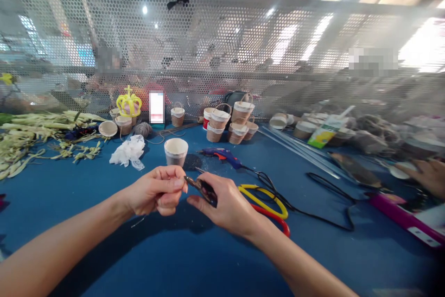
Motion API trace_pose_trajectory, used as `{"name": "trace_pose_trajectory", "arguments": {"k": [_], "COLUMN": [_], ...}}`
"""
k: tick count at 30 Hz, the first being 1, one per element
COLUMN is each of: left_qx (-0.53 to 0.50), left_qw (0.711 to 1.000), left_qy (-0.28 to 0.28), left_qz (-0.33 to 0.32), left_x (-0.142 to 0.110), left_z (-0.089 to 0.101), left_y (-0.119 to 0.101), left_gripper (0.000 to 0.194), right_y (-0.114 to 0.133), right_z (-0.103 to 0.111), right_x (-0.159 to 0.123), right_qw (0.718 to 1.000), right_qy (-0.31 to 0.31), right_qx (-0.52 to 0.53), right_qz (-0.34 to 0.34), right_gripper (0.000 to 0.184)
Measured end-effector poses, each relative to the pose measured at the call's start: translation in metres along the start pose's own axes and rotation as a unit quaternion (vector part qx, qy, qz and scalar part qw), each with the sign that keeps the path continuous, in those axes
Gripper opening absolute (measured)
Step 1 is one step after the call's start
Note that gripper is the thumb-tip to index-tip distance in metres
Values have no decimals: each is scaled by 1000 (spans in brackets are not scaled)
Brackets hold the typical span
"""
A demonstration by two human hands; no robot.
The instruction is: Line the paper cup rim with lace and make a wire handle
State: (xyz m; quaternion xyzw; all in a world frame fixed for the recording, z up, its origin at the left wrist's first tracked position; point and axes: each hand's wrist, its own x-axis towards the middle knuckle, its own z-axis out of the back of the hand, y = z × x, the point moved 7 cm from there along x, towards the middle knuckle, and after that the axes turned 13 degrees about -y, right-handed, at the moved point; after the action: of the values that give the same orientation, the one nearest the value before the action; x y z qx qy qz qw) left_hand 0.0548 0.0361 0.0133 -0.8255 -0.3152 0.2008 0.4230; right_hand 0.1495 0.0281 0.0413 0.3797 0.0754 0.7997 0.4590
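My right hand [227, 204] grips a pair of small dark pliers [206, 190], with their jaws pointing left. The jaws meet the fingertips of my left hand [162, 190], which are pinched together. Whatever lies in that pinch is too small to make out; a thin light strand [138, 222] shows just below that hand. Behind both hands a white-lined paper cup [176, 148] with a brown wrap stands upright, without a handle. A blue glue gun [222, 154] lies beyond my right hand. Scissors with one yellow and one red handle [266, 199] are partly hidden by my right hand.
Handled cup baskets [220, 121] are stacked at the back. Crumpled white tissue [128, 151], grey yarn [142, 129] and pale plant-like strips [45, 132] lie left. At right are clear sticks [302, 151], a black cord [320, 223], a purple-edged box [399, 218] and another person's hand [429, 176].
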Motion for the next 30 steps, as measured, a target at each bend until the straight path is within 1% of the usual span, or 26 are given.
{"name": "trace_pose_trajectory", "arguments": {"k": [5,12,14,16,18,21,23,25,27,30], "left_qx": [-23,-27,0,64,163,300,367,408,421,412], "left_qw": [999,999,1000,997,979,924,886,861,856,862], "left_qy": [15,25,10,-32,-99,-190,-219,-226,-220,-224], "left_qz": [20,24,16,-20,-74,-144,-180,-202,-203,-190], "left_x": [-1,0,1,2,2,-2,-5,-6,-6,-5], "left_z": [1,-1,1,6,11,13,11,9,8,11], "left_y": [5,7,6,1,-9,-21,-25,-26,-24,-22], "left_gripper": [10,11,14,19,23,23,23,23,22,22], "right_y": [0,0,-1,-3,-6,-9,-10,-11,-12,-14], "right_z": [0,-2,-3,-2,-2,-2,-3,-4,-4,-4], "right_x": [0,0,0,0,0,0,-1,-1,-2,-2], "right_qw": [1000,1000,1000,1000,999,998,997,996,995,994], "right_qy": [1,1,-3,-10,-20,-31,-32,-35,-36,-30], "right_qx": [3,10,5,1,-9,-26,-32,-42,-56,-65], "right_qz": [3,5,-5,-18,-33,-54,-62,-66,-73,-81], "right_gripper": [24,23,23,23,23,23,22,22,22,23]}}
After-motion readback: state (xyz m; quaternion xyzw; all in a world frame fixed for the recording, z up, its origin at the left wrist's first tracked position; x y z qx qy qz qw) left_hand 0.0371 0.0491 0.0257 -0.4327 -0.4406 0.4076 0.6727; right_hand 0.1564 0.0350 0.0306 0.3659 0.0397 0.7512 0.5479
